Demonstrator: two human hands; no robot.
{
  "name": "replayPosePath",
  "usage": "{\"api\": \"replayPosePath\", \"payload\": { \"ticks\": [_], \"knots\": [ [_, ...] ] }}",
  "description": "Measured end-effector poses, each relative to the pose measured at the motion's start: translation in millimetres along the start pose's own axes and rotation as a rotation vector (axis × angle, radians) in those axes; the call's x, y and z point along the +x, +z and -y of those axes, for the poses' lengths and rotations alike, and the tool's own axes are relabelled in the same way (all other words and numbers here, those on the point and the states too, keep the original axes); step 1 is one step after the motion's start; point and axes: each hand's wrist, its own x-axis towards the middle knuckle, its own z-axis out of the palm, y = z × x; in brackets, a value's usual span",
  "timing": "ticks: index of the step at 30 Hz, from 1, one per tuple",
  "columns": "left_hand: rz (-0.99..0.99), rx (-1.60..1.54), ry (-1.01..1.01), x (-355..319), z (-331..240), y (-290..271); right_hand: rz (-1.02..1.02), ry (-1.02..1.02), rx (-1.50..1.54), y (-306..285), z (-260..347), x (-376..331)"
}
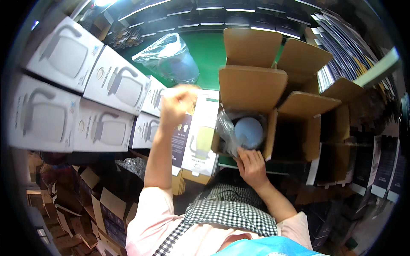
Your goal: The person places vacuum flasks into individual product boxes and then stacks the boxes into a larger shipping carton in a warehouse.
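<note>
Taking the middle of the head view as the centre of a dial, an open brown carton [252,87] stood just toward 3 o'clock, its far flap raised. Inside it sat a light-blue round object [248,131], with crumpled clear plastic [226,130] on its 9 o'clock side. The right hand [252,166] was at 4 o'clock, reaching over the carton's near rim, its fingers bent and close together, their tips at the plastic beside the round object. The left hand [179,104] was at 10 o'clock, raised near a white printed carton [200,128] and badly blurred; whether it was spread or pressed together, or whether the right hand was pinching the plastic, I could not tell. Toward 11 o'clock a blue jug [181,66] in a clear bag rested on the green worktop [209,53]. Two rows of white boxes [115,81] with jug pictures were stacked from 9 to 10 o'clock. More open brown cartons [305,109] stood from 1 to 3 o'clock, and flattened cartons [346,49] leaned together at 2 o'clock. Rows of dark boxes [209,17] lined the far side at 12 o'clock. At 6 o'clock showed the person's checked apron [230,213], between pale pink sleeves [149,213].
</note>
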Motion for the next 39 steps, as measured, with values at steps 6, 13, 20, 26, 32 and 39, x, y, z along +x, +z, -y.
{"api": "replayPosePath", "payload": {
  "ticks": [6, 13, 20, 26, 32, 39],
  "knots": [
    [-0.597, 0.484, -0.701, 126, 275, -54, 0.034, -0.035, -0.091, 7, 11, -7],
    [-0.384, -0.015, -0.586, 126, 318, -55, 0.057, 0.009, -0.12, 7, 16, -3],
    [-0.687, 0.164, -0.065, 61, 152, -35, 0.144, 0.042, -0.057, -14, 20, 14],
    [-0.51, -0.684, 0.068, -43, -39, -130, -0.261, 0.019, -0.097, -68, 18, -10],
    [-0.854, -0.65, -0.16, -63, -168, -53, -0.172, 0.153, -0.233, -68, -15, -56],
    [-0.371, 0.566, 0.627, -52, -184, 163, -0.291, -0.006, -0.133, -69, -39, -67]
  ]
}}
